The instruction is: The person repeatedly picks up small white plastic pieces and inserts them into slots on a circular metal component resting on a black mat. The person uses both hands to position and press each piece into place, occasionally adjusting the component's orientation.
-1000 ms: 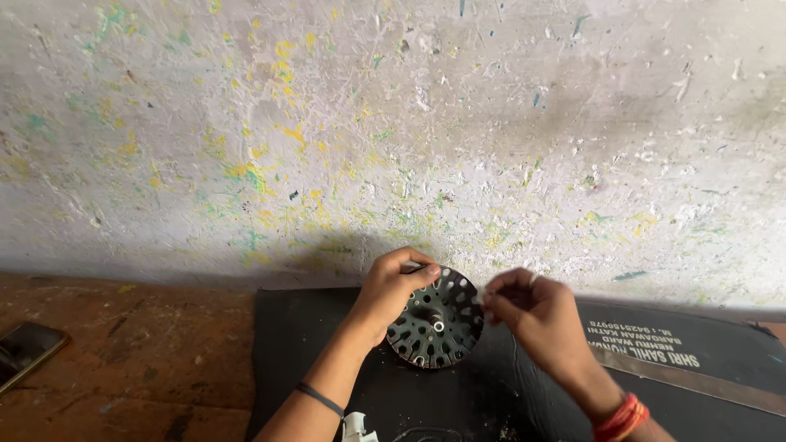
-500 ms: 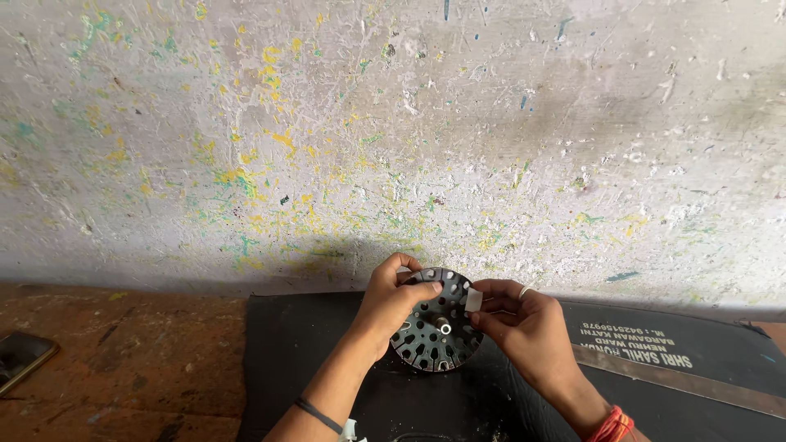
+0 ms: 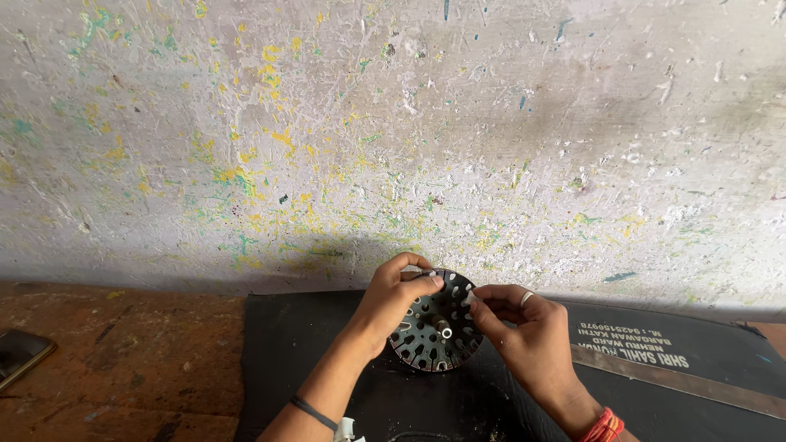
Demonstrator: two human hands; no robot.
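We find only two things of this kind. At the far left edge, low down, a phone [image 3: 23, 354] lies flat on the reddish-brown surface [image 3: 123, 360]; we see just a corner of it, a dark rectangle with a rounded corner, a pale rim and a dark, glossy screen showing nothing legible. To the right, on the black mat [image 3: 327, 360] spread over the surface, we see a block of pale grey printed lettering [image 3: 626, 342], set in a few short lines and upside down from our side, just above a long grey-brown strip [image 3: 679, 381] that crosses the mat at a slant.
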